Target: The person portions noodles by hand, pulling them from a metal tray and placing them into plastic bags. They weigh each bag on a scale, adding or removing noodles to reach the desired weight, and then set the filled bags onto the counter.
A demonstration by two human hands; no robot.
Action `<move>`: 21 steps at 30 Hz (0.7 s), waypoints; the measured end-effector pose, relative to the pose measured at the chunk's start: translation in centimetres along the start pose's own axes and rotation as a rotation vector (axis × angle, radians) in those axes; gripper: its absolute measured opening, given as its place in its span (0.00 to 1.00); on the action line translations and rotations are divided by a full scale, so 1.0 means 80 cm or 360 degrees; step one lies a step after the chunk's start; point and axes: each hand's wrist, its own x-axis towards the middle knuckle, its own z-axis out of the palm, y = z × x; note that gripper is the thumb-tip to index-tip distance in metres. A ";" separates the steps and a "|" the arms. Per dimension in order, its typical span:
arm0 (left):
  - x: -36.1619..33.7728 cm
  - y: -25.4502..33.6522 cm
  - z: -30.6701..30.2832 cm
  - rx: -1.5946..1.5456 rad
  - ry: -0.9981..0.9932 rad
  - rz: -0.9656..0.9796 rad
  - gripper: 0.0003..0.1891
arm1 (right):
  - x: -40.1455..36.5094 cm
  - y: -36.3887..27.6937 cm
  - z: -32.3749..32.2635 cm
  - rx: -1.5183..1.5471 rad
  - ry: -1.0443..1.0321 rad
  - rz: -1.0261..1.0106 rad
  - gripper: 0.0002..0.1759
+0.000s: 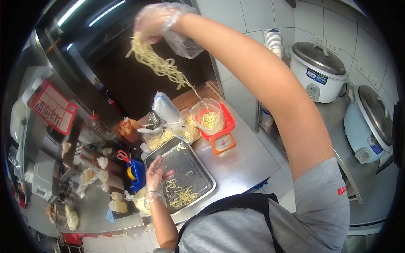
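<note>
My right hand (154, 23), in a clear plastic glove, is raised high and closed on a bunch of noodles (158, 63). The strands hang down to the right, and one thin end reaches a clear plastic bag (215, 110) with noodles inside. That bag sits in the red pan of an orange dial scale (222, 143). My left hand (156, 179), also gloved, is held over the left side of a metal tray (206, 170) with its fingers apart and nothing in them. Loose noodles (181, 195) lie at the tray's near end, with a few scraps at the far end.
Bagged noodles (162, 138) lie beyond the tray. Red-handled scissors (123, 156) and a blue tape dispenser (137, 175) stand left of it. Sauce bottles (118, 206) crowd the left counter. Two rice cookers (322, 80) and stacked cups (273, 44) are on the right.
</note>
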 end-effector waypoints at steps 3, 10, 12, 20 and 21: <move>-0.015 -0.026 -0.022 -0.0035 0.0092 -0.0074 0.30 | 0.068 -0.046 0.009 -0.0329 -0.0220 -0.0169 0.14; -0.054 -0.078 -0.060 -0.0142 0.0269 -0.0236 0.30 | 0.056 -0.122 0.074 0.0185 -0.0384 -0.0322 0.16; -0.067 -0.089 -0.065 -0.0150 0.0336 -0.0253 0.30 | 0.035 -0.139 0.122 0.0134 -0.0471 -0.0405 0.16; -0.090 -0.143 -0.111 0.0306 0.0510 -0.0406 0.31 | -0.124 -0.120 0.153 0.0228 -0.1177 -0.0491 0.24; -0.093 -0.129 -0.104 0.0330 0.0494 -0.0454 0.31 | -0.141 -0.103 0.152 0.0314 -0.1196 -0.0496 0.23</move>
